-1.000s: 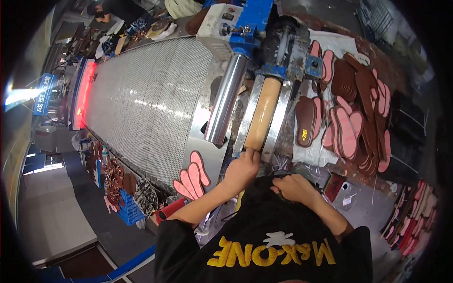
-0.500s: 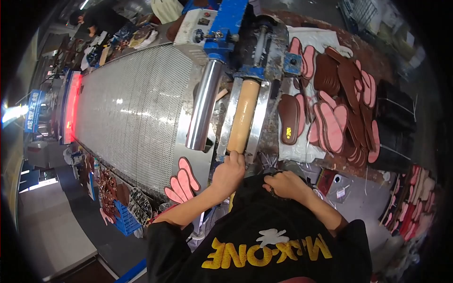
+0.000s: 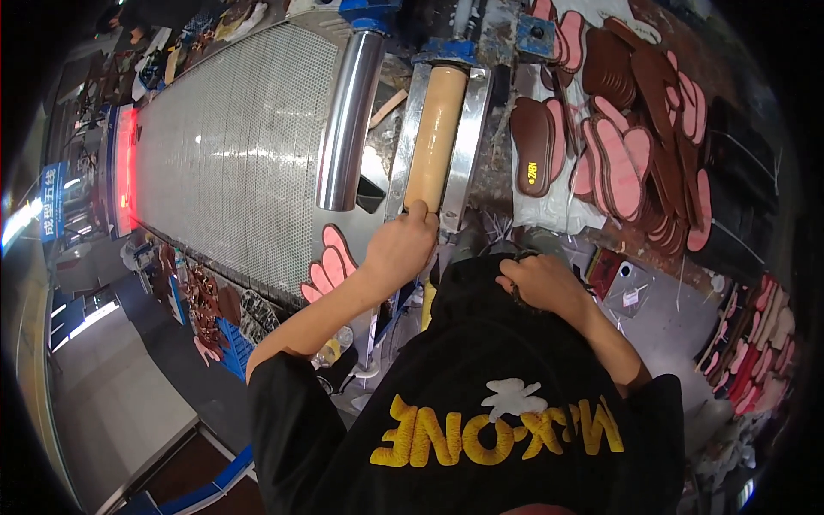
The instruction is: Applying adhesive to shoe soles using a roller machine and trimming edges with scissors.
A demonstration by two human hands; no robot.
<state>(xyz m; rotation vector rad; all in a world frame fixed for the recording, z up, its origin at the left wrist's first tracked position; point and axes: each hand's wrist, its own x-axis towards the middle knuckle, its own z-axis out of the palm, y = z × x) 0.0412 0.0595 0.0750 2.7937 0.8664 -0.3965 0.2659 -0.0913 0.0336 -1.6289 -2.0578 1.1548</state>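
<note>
My left hand point(image 3: 402, 246) is closed at the near end of a tan roller point(image 3: 438, 129), its fingertips touching the roller's end. Whatever it may pinch there is hidden. Left of that roller, apart from it, stands a polished steel roller point(image 3: 350, 129). My right hand point(image 3: 542, 281) is closed in front of my black shirt, fingers curled in. A dark band or cloth shows beneath it; I cannot make out what it holds. Several pink insoles with brown edges point(image 3: 330, 262) lie fanned out on the metal sheet, left of my left hand.
A perforated conveyor belt point(image 3: 232, 146) stretches away to the left, with a red-lit opening point(image 3: 126, 172) at its end. Right of the machine, brown and pink insoles point(image 3: 614, 159) are piled on white plastic point(image 3: 562, 213). A blue crate point(image 3: 234, 348) sits below the belt.
The whole view has shifted, so the machine and insoles sit higher in the picture. My left hand stays at the tan roller's near end, and my right hand stays closed by my shirt.
</note>
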